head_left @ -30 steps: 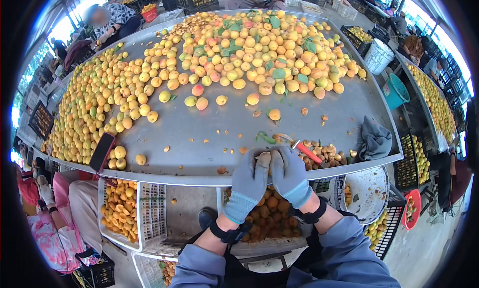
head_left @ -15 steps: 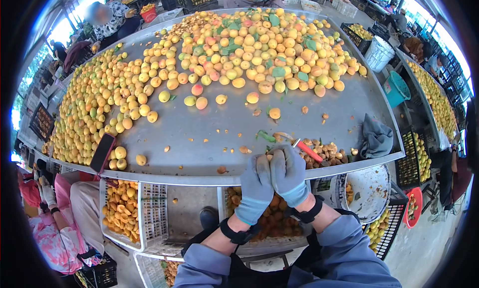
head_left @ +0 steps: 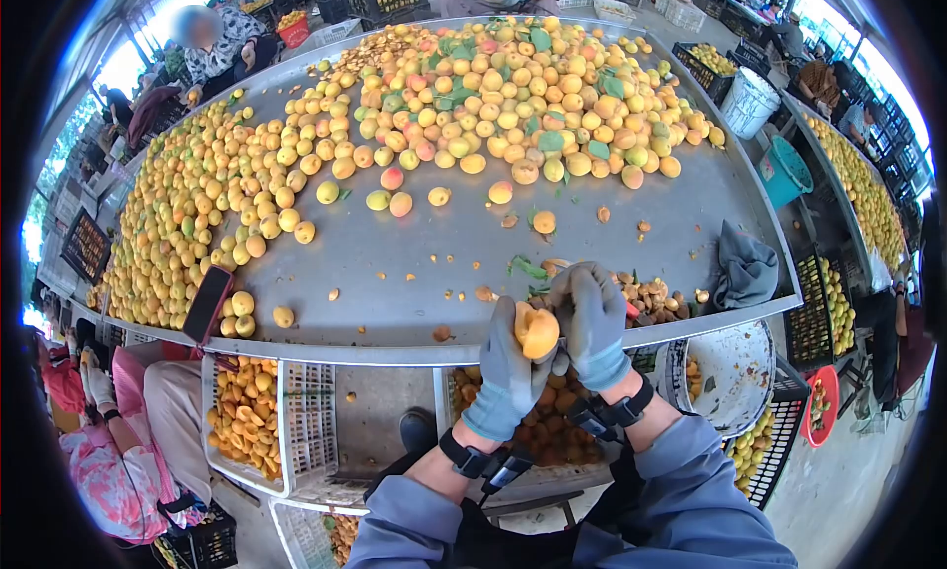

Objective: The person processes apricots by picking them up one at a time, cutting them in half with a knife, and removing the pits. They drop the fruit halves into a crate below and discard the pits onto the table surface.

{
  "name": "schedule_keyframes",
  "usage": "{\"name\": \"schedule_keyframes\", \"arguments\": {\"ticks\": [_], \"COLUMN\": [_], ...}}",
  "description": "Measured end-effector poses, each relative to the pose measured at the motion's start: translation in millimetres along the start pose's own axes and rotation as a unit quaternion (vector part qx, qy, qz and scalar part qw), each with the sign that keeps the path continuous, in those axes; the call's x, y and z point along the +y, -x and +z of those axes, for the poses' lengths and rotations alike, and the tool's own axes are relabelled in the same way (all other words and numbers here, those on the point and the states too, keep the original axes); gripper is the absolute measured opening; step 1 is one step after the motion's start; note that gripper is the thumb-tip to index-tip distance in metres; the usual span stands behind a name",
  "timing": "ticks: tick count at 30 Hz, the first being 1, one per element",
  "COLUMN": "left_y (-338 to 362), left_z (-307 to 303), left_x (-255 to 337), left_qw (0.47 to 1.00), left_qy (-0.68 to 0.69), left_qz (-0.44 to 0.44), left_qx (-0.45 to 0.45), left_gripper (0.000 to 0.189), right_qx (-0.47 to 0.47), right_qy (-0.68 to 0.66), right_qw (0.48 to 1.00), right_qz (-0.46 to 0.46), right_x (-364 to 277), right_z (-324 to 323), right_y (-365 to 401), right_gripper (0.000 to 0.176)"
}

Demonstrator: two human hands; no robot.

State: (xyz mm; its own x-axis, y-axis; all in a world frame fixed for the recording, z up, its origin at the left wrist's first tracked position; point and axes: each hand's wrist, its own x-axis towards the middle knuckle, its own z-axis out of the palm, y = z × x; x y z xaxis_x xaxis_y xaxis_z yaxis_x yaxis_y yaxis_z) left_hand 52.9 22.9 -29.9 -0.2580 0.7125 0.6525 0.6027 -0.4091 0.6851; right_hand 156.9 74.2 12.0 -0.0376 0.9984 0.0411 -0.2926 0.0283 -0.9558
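My left hand, in a grey-blue glove, is closed on an opened apricot whose orange flesh faces up, just over the table's front edge. Close beside it on the right, my right hand has bent fingers; whether something small is in them is hidden. Behind the right hand, a red-handled knife is mostly covered, near a pile of brown pits. Whole apricots are heaped at the back of the metal table and down its left side.
A phone lies at the front left edge, a grey cloth at the right. Below the edge are a crate of apricot halves and a white bucket. A co-worker's gloved hand shows at lower left; other people sit around.
My hands have come apart slightly, and the opened apricot now shows in my left hand. My right hand has moved up a little and covers more of the knife.
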Motion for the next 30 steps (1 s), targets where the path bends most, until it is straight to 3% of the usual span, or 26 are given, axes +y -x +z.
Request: {"name": "schedule_keyframes", "arguments": {"ticks": [1, 2, 3, 4, 5, 7, 8, 11, 12, 13, 14, 15, 18, 19, 20, 21, 24, 26, 27, 29, 30], "left_y": [-6.8, -14.2, -16.7, -16.1, -16.0, -14.9, -10.8, 0.1, 1.3, -3.6, -9.1, -13.7, -36.5, -40.2, -42.6, -43.7, -45.6, -47.7, -46.8, -39.8, -10.8], "left_z": [-3.0, -10.3, -15.6, -23.2, -20.8, -9.4, -12.9, -15.5, -19.3, -25.1, -27.9, -28.6, -38.4, -44.5, -50.3, -54.8, -73.6, -90.0, -90.8, -89.5, -77.2], "left_x": [6.8, 20.5, 28.0, 24.7, 21.2, 6.1, -2.9, -21.2, -26.4, -26.9, -25.4, -20.5, 4.8, 4.5, 3.4, 2.5, -1.6, -1.1, 3.3, 12.7, -9.4], "left_qw": [1.000, 0.967, 0.870, 0.897, 0.897, 0.957, 0.991, 0.997, 0.997, 0.993, 0.980, 0.981, 0.968, 0.837, 0.615, 0.615, 0.660, 0.737, 0.736, 0.712, 0.797], "left_qy": [0.000, 0.164, 0.316, 0.209, 0.209, 0.176, 0.024, -0.043, -0.044, 0.031, 0.105, 0.105, 0.199, 0.429, 0.613, 0.614, 0.584, 0.366, 0.365, 0.154, 0.076], "left_qz": [0.001, -0.191, -0.372, -0.363, -0.363, -0.230, -0.128, -0.060, -0.060, -0.104, -0.146, -0.145, -0.144, -0.337, -0.494, -0.493, -0.454, -0.394, -0.395, -0.362, -0.212], "left_qx": [0.000, -0.035, -0.066, -0.143, -0.141, 0.006, -0.024, -0.024, -0.025, -0.053, -0.079, -0.079, -0.043, -0.047, -0.046, -0.046, -0.131, -0.409, -0.411, -0.582, -0.561], "left_gripper": [0.030, 0.036, 0.042, 0.037, 0.037, 0.035, 0.031, 0.030, 0.030, 0.025, 0.032, 0.032, 0.026, 0.026, 0.027, 0.027, 0.027, 0.032, 0.032, 0.039, 0.042], "right_qx": [0.000, -0.030, -0.062, -0.062, -0.063, -0.112, -0.113, -0.128, -0.127, -0.127, -0.126, -0.124, -0.141, -0.141, -0.135, -0.126, -0.209, -0.209, -0.209, -0.217, -0.228], "right_qy": [0.000, 0.082, 0.164, 0.106, 0.106, 0.250, 0.251, 0.069, -0.006, -0.006, -0.070, -0.134, -0.158, -0.158, -0.079, 0.001, 0.021, 0.058, 0.095, 0.119, 0.143], "right_qw": [1.000, 0.994, 0.975, 0.992, 0.992, 0.944, 0.943, 0.984, 0.980, 0.980, 0.974, 0.963, 0.958, 0.958, 0.981, 0.991, 0.977, 0.972, 0.964, 0.961, 0.956], "right_qz": [-0.001, -0.069, -0.136, 0.019, 0.019, -0.185, -0.185, 0.107, 0.153, 0.153, 0.175, 0.198, 0.193, 0.193, 0.117, 0.039, 0.046, 0.088, 0.131, 0.124, 0.117], "right_x": [3.3, 9.0, 12.9, -17.8, -17.2, -16.5, -16.7, -17.3, -19.2, -22.4, -28.0, -31.1, -15.7, -5.7, 4.6, 9.9, -30.4, -49.4, -53.4, -52.9, -52.0], "right_z": [0.2, -0.7, -1.1, 6.7, 7.7, 9.7, 9.1, 2.9, 0.3, 1.8, 4.1, 5.1, -11.1, -14.6, -17.5, -21.1, -23.6, -23.5, -23.5, -23.6, -23.2], "right_y": [-0.6, 0.0, 2.1, 14.3, 15.6, 15.9, 15.2, 12.8, 8.6, 8.3, 8.7, 9.2, 2.9, 0.1, -3.0, -4.5, 5.6, 2.5, 0.1, -1.6, -1.3], "right_gripper": [0.022, 0.022, 0.022, 0.022, 0.022, 0.024, 0.024, 0.026, 0.030, 0.030, 0.032, 0.034, 0.036, 0.036, 0.037, 0.038, 0.037, 0.036, 0.036, 0.035, 0.034]}}
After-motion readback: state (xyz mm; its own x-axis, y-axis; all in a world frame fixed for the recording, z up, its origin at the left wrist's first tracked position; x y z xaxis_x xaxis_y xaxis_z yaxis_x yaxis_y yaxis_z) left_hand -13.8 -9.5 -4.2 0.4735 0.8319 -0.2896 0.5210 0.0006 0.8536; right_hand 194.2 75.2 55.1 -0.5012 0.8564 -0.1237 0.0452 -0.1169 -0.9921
